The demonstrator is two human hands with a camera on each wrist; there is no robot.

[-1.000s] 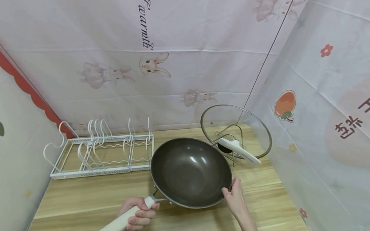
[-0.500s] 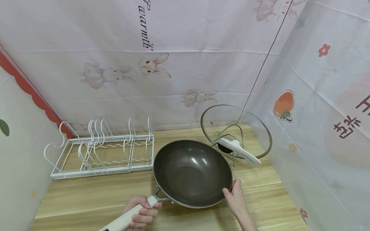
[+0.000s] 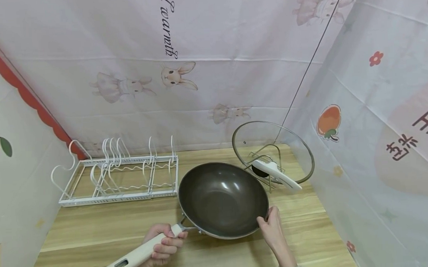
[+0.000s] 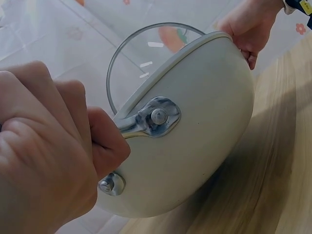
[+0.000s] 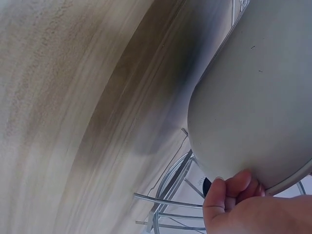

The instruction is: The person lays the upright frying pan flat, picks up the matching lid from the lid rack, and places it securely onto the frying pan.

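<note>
A wok (image 3: 220, 205) with a dark inside and a cream outside (image 4: 195, 122) is held over the front middle of the table. My left hand (image 3: 163, 245) grips its cream handle (image 3: 140, 254) near the metal bracket. On the opposite side my right hand (image 3: 273, 230) pinches the rim, thumb over the inner edge and fingers underneath. Seen from the right wrist, the wok's underside (image 5: 258, 97) stands apart from the wood, above a shadow. A glass lid (image 3: 290, 146) with a white handle (image 3: 278, 174) leans in a small wire stand (image 3: 280, 158) behind the wok.
Left of the wok, a white wire dish rack (image 3: 105, 200) with several upright loops stands at the back of the wooden table (image 3: 96, 234). Printed cloth walls (image 3: 205, 90) enclose the back and both sides. The lid stand sits close behind the wok's right side.
The handle side of the wok has shifted slightly to the right, my left hand moving with it. My right hand stays nearly in place on the rim. Rack and lid have not moved.
</note>
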